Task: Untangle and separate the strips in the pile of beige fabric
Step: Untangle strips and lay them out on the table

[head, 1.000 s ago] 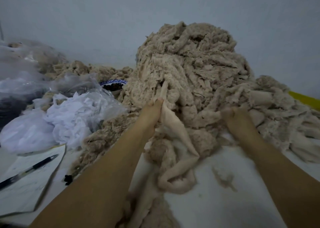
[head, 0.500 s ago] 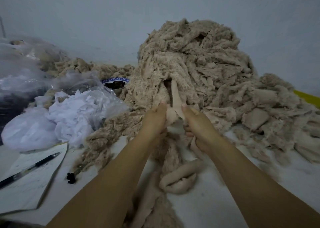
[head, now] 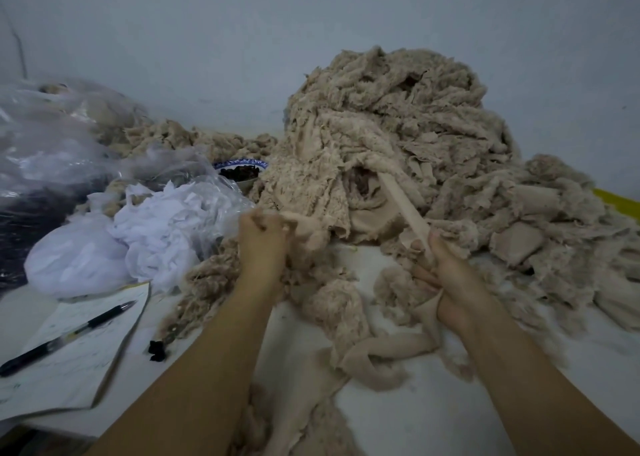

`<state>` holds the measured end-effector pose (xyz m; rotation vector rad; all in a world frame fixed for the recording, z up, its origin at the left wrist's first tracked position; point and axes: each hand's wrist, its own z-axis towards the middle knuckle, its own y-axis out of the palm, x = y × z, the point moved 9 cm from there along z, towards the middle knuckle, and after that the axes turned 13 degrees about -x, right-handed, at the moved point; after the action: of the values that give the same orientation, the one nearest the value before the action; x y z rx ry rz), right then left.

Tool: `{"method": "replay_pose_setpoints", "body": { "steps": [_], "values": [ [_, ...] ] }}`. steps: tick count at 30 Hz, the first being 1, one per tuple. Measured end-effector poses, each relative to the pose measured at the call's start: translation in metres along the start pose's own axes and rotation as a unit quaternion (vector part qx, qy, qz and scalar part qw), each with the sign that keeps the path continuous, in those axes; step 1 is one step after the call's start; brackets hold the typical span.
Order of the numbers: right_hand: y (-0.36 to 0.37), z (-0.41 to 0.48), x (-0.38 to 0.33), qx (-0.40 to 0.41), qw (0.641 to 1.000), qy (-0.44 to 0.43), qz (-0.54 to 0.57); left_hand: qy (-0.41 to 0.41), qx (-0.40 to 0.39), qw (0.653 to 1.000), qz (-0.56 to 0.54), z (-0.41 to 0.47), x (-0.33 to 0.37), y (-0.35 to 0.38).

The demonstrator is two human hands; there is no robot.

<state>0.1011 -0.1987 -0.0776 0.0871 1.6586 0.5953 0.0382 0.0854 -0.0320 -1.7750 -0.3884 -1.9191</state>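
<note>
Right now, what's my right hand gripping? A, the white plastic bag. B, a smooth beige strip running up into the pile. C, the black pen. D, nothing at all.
B: the right hand grips a smooth beige strip that runs taut up into the beige pile, while the left hand grips a lacy beige piece; the black pen lies on the paper.

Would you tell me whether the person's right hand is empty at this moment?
No, the right hand grips a smooth beige strip that runs up into the pile, while the left hand grips a lacy piece.
</note>
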Motion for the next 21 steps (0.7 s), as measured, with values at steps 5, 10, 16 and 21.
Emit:
{"method": "replay_pose_setpoints", "body": {
  "steps": [5,10,16,21],
  "values": [
    [0.018,-0.002,-0.009,-0.05,0.991,0.005,0.127,0.17,-0.261,0.927,0.211,-0.052,0.03,0.091],
    [0.015,-0.01,-0.036,-0.022,0.991,-0.005,0.13,0.172,-0.352,0.863,0.318,-0.085,-0.011,0.127],
    [0.01,-0.011,-0.054,-0.043,0.995,-0.022,0.083,0.092,-0.336,0.852,0.391,-0.058,-0.019,0.094],
    [0.045,-0.012,-0.028,-0.094,0.995,0.015,0.037,0.067,-0.382,0.913,0.124,-0.064,0.032,0.126]
  ]
}}
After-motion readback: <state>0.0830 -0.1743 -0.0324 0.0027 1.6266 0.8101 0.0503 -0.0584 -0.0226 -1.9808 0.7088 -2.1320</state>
